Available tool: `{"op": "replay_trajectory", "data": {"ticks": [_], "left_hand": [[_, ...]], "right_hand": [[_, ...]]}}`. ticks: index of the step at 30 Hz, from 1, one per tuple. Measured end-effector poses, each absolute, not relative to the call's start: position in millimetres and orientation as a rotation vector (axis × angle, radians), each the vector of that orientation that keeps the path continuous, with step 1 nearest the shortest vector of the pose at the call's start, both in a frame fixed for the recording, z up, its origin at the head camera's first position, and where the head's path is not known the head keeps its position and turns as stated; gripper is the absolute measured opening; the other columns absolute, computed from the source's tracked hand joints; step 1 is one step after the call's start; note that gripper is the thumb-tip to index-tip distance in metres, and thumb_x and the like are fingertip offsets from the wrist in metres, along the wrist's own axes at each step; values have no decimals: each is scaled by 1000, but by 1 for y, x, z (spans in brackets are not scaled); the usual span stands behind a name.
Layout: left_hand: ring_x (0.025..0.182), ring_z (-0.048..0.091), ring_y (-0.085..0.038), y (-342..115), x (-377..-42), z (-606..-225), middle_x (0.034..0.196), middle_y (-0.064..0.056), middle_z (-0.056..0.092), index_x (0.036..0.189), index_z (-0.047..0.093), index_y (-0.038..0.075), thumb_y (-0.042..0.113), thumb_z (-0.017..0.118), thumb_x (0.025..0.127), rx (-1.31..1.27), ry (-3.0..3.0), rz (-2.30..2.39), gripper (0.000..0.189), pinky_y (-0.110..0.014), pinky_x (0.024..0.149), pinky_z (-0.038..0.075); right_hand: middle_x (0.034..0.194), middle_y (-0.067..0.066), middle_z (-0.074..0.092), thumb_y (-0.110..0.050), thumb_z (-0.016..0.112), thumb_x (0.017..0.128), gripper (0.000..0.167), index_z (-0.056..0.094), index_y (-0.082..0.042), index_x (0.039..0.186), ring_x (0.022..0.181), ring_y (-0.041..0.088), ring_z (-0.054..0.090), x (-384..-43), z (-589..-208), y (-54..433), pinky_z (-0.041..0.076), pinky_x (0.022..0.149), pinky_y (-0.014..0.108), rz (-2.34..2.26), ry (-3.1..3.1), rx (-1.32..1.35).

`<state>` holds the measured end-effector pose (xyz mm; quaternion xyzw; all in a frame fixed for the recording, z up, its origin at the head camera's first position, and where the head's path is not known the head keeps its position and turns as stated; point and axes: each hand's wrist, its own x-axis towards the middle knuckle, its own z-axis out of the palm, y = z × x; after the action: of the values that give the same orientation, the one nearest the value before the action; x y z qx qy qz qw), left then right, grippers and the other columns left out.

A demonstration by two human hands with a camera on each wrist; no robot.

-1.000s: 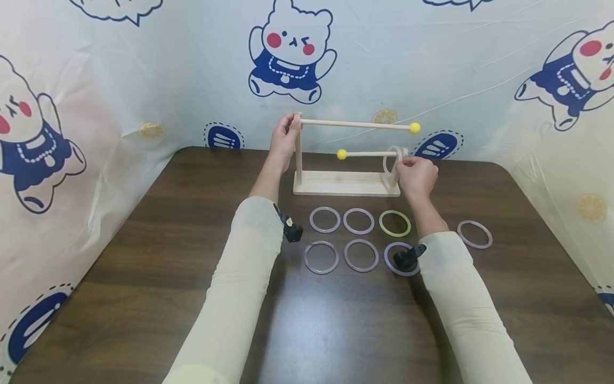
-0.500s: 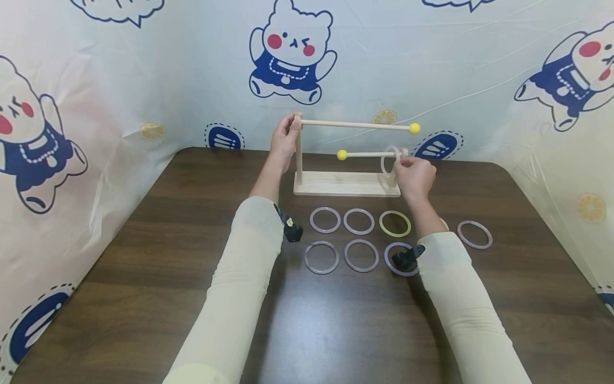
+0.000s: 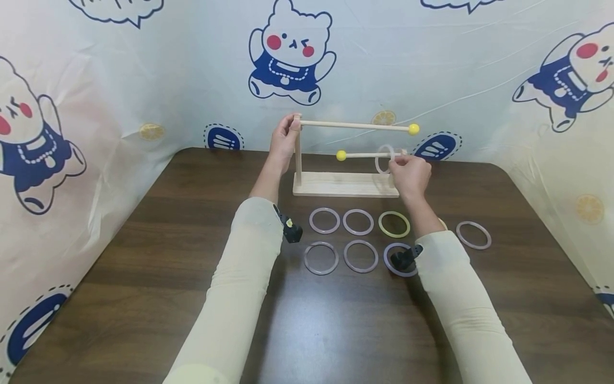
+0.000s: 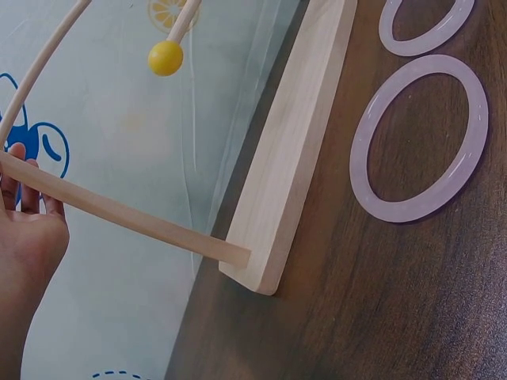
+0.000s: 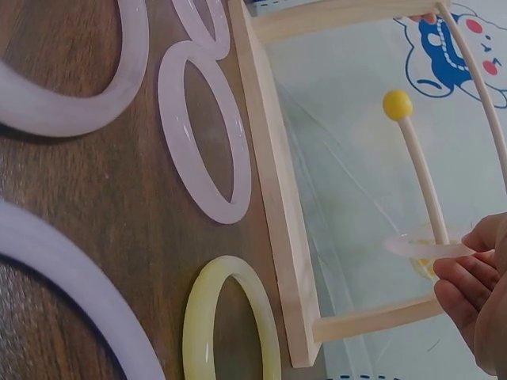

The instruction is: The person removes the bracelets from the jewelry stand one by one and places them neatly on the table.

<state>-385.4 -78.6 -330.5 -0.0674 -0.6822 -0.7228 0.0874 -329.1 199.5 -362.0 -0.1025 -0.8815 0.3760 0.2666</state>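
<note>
A wooden stand (image 3: pixel 345 184) has a long upper rod (image 3: pixel 355 125) and a shorter lower rod (image 3: pixel 363 155), each tipped with a yellow ball. My left hand (image 3: pixel 284 140) holds the top of its left post (image 4: pixel 119 212). My right hand (image 3: pixel 411 175) pinches a pale translucent ring (image 5: pixel 420 248) between thumb and fingers. That ring hangs around the lower rod, near the right post and well away from the ball end. The right hand hides the top of the right post in the head view.
Several pale purple rings (image 4: pixel 367 150) lie in two rows before the stand, with a yellow ring (image 5: pixel 198 332) and a bluish ring (image 3: pixel 386 258) at their right. Another pale ring (image 3: pixel 459 233) lies farther right. A patterned curtain (image 3: pixel 201 80) hangs behind the table (image 3: pixel 158 256).
My right hand has moved a little left, bringing the ring along the lower rod away from the right post. The left hand keeps its hold on the left post.
</note>
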Motion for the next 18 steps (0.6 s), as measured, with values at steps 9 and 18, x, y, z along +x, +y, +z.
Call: {"op": "replay_trajectory", "data": {"ticks": [9,18], "left_hand": [[109,48,-19,-79,-386,-330,111,-4,56,127,52,13,35,49,93,-188,-2019,-2162,40,-29,92,36],[109,48,-18,-79,-385,-330,111,-4,56,126,52,12,34,49,93,-204,-2014,-2156,40,-28,92,36]], "right_hand": [[83,11,70,-16,62,81,18,75,-5,88,85,27,64,-329,-363,196,45,73,39,997,-2386,-232],[83,10,70,-16,62,81,17,75,-6,87,82,28,64,-330,-364,193,44,72,40,983,-2380,-228]]}}
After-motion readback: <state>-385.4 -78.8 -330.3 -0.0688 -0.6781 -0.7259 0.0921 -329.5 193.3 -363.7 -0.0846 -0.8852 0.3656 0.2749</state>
